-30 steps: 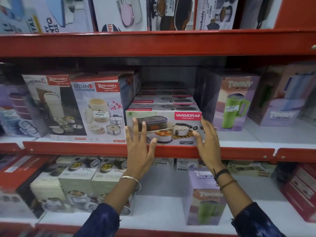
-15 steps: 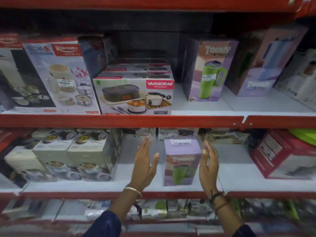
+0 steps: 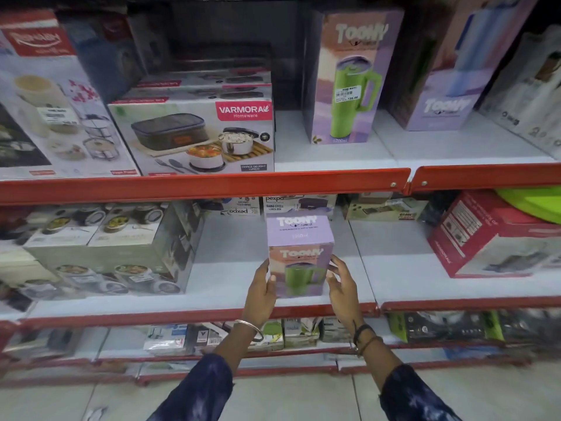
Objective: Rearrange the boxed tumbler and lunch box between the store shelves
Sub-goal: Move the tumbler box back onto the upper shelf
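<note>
Two hands frame a purple tumbler box (image 3: 300, 253) marked "Toony" that stands upright on the lower shelf (image 3: 230, 281). The left hand (image 3: 260, 294) presses its thumb on the box's left front edge; the right hand (image 3: 342, 288) has fingers curled against the right side. White shelf lies bare on both sides of it. On the upper shelf (image 3: 334, 153), the lunch box carton (image 3: 197, 135) reads "Varmora Homeware" and "Office Delight Lunch", beside a taller Toony box (image 3: 349, 77) with a price sticker.
</note>
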A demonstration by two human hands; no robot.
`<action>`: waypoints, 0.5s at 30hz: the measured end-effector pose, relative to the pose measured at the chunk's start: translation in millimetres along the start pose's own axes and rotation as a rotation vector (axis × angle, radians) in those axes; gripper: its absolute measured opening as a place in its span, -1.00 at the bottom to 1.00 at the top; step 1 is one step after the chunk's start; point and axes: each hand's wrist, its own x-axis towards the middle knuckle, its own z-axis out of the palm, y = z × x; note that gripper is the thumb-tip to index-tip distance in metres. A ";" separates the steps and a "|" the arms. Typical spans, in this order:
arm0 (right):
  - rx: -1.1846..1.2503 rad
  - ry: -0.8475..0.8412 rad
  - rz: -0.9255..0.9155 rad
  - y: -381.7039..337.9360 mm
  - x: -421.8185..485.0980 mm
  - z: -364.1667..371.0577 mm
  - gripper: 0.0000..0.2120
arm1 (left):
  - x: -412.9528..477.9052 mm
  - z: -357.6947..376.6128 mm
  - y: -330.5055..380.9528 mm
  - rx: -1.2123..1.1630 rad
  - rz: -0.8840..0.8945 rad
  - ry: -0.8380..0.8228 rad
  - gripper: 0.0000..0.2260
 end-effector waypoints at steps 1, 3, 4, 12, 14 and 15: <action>-0.008 0.019 -0.009 -0.6 -3.3 -1.9 -0.60 | -3.0 -0.5 0.3 0.010 0.012 -0.017 -0.60; -0.012 0.058 -0.046 -3.7 -11.5 -7.3 -0.63 | -12.6 -3.0 2.8 0.033 0.047 -0.037 -0.59; -0.006 0.073 -0.075 -6.2 -15.8 -9.8 -0.64 | -18.8 -4.5 4.4 0.033 0.073 -0.033 -0.58; 0.093 0.121 -0.281 -60.0 -41.8 -23.5 -0.69 | -57.0 -29.8 58.2 -0.156 0.263 0.195 -0.58; 0.118 0.119 -0.335 -78.6 -38.9 -25.5 -0.70 | -59.6 -42.2 82.7 -0.200 0.325 0.237 -0.60; 0.127 0.126 -0.363 -87.1 -35.7 -27.0 -0.70 | -59.5 -48.3 93.2 -0.206 0.340 0.256 -0.61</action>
